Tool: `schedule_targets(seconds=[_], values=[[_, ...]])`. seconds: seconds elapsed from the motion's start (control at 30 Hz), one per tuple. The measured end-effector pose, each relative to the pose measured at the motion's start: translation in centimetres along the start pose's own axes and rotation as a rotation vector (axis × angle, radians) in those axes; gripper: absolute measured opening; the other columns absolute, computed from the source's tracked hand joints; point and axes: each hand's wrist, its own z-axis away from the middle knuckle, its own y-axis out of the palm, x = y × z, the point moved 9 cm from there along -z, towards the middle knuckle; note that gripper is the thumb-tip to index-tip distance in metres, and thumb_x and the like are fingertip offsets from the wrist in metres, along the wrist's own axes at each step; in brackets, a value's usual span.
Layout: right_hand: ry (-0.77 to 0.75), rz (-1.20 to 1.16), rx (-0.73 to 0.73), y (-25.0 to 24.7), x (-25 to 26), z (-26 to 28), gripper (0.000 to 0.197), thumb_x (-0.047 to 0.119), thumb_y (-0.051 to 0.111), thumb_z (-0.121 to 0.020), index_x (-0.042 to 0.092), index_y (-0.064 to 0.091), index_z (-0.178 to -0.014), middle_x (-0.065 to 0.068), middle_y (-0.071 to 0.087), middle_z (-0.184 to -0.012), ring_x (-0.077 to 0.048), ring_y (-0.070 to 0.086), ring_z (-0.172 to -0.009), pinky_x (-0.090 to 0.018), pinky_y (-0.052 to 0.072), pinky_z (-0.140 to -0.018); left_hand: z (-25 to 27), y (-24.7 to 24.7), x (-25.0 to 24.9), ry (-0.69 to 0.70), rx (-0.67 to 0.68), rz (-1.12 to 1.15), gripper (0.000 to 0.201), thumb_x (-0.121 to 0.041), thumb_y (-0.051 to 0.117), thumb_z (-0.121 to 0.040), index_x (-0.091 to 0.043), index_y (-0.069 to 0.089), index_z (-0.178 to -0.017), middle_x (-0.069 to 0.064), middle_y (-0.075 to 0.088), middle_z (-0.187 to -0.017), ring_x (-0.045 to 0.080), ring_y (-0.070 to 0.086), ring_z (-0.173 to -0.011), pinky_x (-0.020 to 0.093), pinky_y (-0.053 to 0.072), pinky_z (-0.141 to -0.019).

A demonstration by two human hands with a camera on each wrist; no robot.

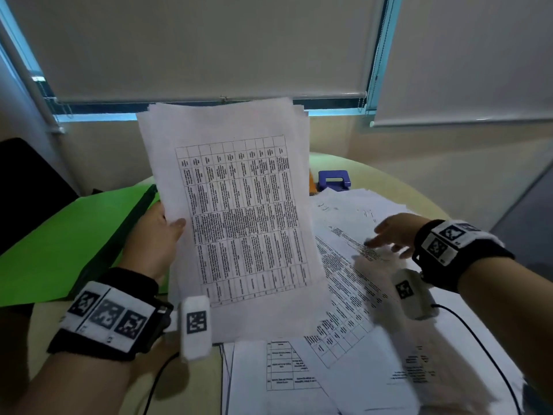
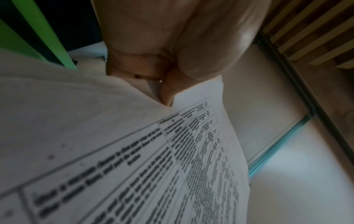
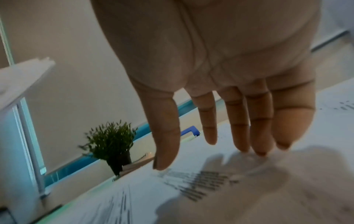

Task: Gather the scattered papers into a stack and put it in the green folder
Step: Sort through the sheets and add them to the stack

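The left hand (image 1: 149,235) has its grip closed on a partial stack of papers (image 1: 236,217), thumb on the printed front and fingers behind, pinching it at its left edge and holding it up in the centre of the head view. In the left wrist view the thumb (image 2: 170,91) presses onto the top sheet beside the table of text. The top edges of the stack are not squared; several sheet corners stick out at the upper edge.

The right hand (image 1: 392,232), at right of centre, holds nothing: its grip is wide, fingers spread and nearly straight, fingertips (image 3: 260,151) at or just above the loose papers (image 1: 359,295) on the table (image 1: 419,187); contact cannot be told through the blur.

The green folder (image 1: 59,244) lies open at the left of the frame, beside the held stack, with no sheet seen in it.

As a judgement, gathering is partly done: some sheets are in hand, but many overlapping ones cover the lower right of the frame. Left to do: collect those, square the stack, place it in the folder.

A blue hole punch (image 1: 333,180) sits behind the papers, and a small plant (image 3: 111,145) shows in the right wrist view.
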Motion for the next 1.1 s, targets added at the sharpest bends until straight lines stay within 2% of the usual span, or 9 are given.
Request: schedule_targets(seconds=[0.1,0.2,0.33,0.43,0.53,0.7,0.87,0.97,1.1], values=[[0.003,0.210,-0.021,0.7,0.3,0.0,0.063,0.047,0.065,-0.082,0.000,0.058,-0.123,-0.013,0.062,-0.120,-0.024,0.060,-0.099,-0.033,0.048,-0.090,0.1,-0.4,0.1,0.008,0.009,-0.026,0.020,-0.008,0.048,-0.096,-0.021,0.056,-0.109,0.005,0.063,-0.109,0.026,0.059,-0.104,0.046,0.043,-0.098],[-0.013,0.276,-0.031,1.8,0.9,-1.0,0.057,0.062,0.071,-0.066,0.012,0.064,-0.092,-0.005,0.066,-0.098,-0.021,0.057,-0.088,-0.028,0.047,-0.076,0.1,-0.6,0.6,-0.003,0.013,0.033,0.021,-0.005,0.048,-0.095,-0.022,0.054,-0.108,0.007,0.063,-0.113,0.028,0.059,-0.107,0.050,0.043,-0.100],[0.006,0.305,0.020,3.7,1.3,-1.8,0.057,0.070,0.074,-0.054,0.018,0.060,-0.073,0.002,0.060,-0.079,-0.020,0.057,-0.084,-0.023,0.040,-0.070,0.5,-0.9,0.9,-0.007,-0.010,0.117,0.025,-0.002,0.046,-0.096,-0.021,0.053,-0.109,0.005,0.062,-0.106,0.023,0.060,-0.098,0.036,0.045,-0.087],[0.010,0.329,0.029,4.2,1.5,-2.1,0.065,0.068,0.075,-0.054,0.015,0.068,-0.091,0.000,0.064,-0.089,-0.019,0.058,-0.088,-0.022,0.042,-0.072,1.0,-1.1,0.7,0.002,-0.022,0.170,0.029,-0.001,0.045,-0.096,-0.022,0.053,-0.113,-0.001,0.062,-0.097,0.008,0.058,-0.084,0.025,0.043,-0.068],[-0.010,0.347,-0.002,4.1,1.8,-2.6,0.075,0.069,0.077,-0.049,0.014,0.069,-0.099,-0.003,0.067,-0.100,-0.021,0.062,-0.093,-0.026,0.050,-0.081,1.0,-1.1,0.9,0.004,-0.033,0.193,0.029,-0.001,0.044,-0.096,-0.022,0.054,-0.114,-0.010,0.061,-0.091,0.005,0.057,-0.082,0.023,0.041,-0.065],[-0.060,0.426,-0.098,3.4,2.3,-2.0,0.059,0.063,0.072,-0.064,0.019,0.069,-0.103,-0.005,0.058,-0.113,-0.024,0.055,-0.106,-0.033,0.047,-0.095,0.9,-1.3,1.4,-0.016,-0.046,0.224,0.031,0.001,0.045,-0.095,-0.020,0.055,-0.117,-0.004,0.064,-0.095,0.008,0.059,-0.084,0.025,0.044,-0.071],[-0.164,0.247,-0.243,-0.4,2.6,-1.4,0.030,0.036,0.071,-0.081,0.013,0.066,-0.100,-0.010,0.061,-0.111,-0.022,0.049,-0.087,-0.024,0.037,-0.074,0.4,-2.2,1.5,-0.002,-0.073,0.243,0.032,0.003,0.046,-0.094,-0.016,0.055,-0.119,0.009,0.063,-0.113,0.022,0.058,-0.100,0.037,0.043,-0.095],[-0.214,0.164,-0.285,-2.8,2.1,-1.6,0.017,0.027,0.071,-0.081,0.021,0.058,-0.091,-0.006,0.065,-0.108,-0.019,0.049,-0.086,-0.023,0.034,-0.074,0.0,-3.2,1.4,0.011,-0.095,0.240,0.031,0.001,0.048,-0.094,-0.018,0.058,-0.117,0.010,0.064,-0.113,0.023,0.059,-0.099,0.038,0.044,-0.095],[-0.273,0.228,-0.245,-4.1,1.6,-1.3,0.023,0.022,0.064,-0.086,0.023,0.059,-0.108,0.003,0.062,-0.098,-0.016,0.051,-0.088,-0.021,0.032,-0.077,-0.7,-5.6,0.7,0.051,-0.175,0.181,0.027,-0.006,0.053,-0.092,-0.014,0.060,-0.117,0.008,0.064,-0.112,0.024,0.059,-0.101,0.044,0.044,-0.098]])
